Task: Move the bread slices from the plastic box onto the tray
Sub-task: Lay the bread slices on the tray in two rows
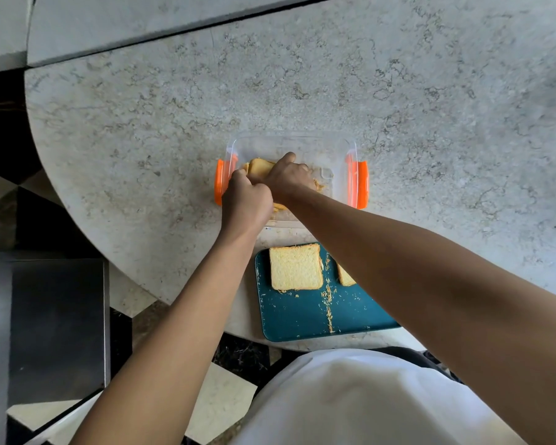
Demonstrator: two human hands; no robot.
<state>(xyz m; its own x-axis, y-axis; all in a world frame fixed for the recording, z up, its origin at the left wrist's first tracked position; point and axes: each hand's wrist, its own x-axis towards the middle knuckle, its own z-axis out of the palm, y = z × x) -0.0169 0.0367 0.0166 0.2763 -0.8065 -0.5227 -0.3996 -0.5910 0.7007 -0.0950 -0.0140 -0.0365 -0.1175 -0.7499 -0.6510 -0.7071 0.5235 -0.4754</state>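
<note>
A clear plastic box [337, 146] with orange side clips stands on the stone counter. Both my hands reach into its left half. My left hand [249, 195] and my right hand [288, 176] are closed around a stack of bread slices [260, 167], most of it hidden under my fingers. Nearer to me lies a teal tray [302, 319] scattered with crumbs. One bread slice [295, 267] lies flat on its far left corner. A second slice [345, 276] shows only partly from under my right forearm.
The counter [142, 155] is round-edged and drops off to the left and near side. A dark metal appliance surface [55, 322] sits low at the left. A checkered floor shows below. My white-clad torso fills the bottom right.
</note>
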